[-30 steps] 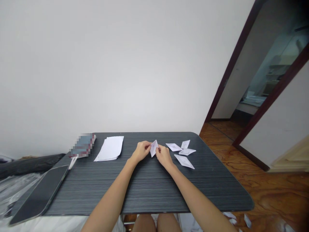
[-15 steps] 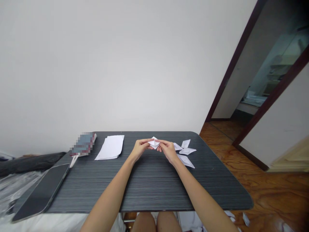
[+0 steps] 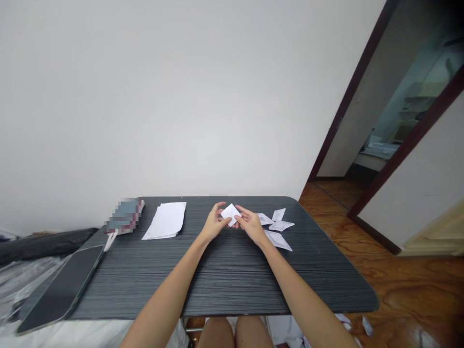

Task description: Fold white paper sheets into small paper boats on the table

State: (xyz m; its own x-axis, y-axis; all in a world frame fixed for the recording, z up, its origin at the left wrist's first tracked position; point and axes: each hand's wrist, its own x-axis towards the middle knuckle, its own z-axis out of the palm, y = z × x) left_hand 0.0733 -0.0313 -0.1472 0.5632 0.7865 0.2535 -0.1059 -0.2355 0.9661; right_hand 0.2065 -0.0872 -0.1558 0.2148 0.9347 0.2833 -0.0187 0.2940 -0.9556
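Between my two hands is a small white folded paper [image 3: 231, 212], diamond-shaped with a crease down its middle. My left hand [image 3: 214, 224] grips its left side, thumb on the near face and index finger raised off the edge. On the other side, my right hand [image 3: 251, 225] holds the right edge with its thumb low on the front and fingers behind. Just right of my right hand lie several folded white paper pieces [image 3: 278, 240] on the dark table [image 3: 232, 285]. Parts of the fingers behind the paper are hidden.
A stack of white paper sheets [image 3: 166, 220] lies left of my hands. Further left are a blurred-out booklet [image 3: 125, 215] and a dark tablet-like slab [image 3: 61, 287] at the table's edge. A white wall [image 3: 217, 96] rises behind; paper scraps [image 3: 367, 326] lie on the floor.
The folded paper now shows a flatter, broader diamond face. Both thumbs have moved down to its lower front, and my left index finger has lifted away.
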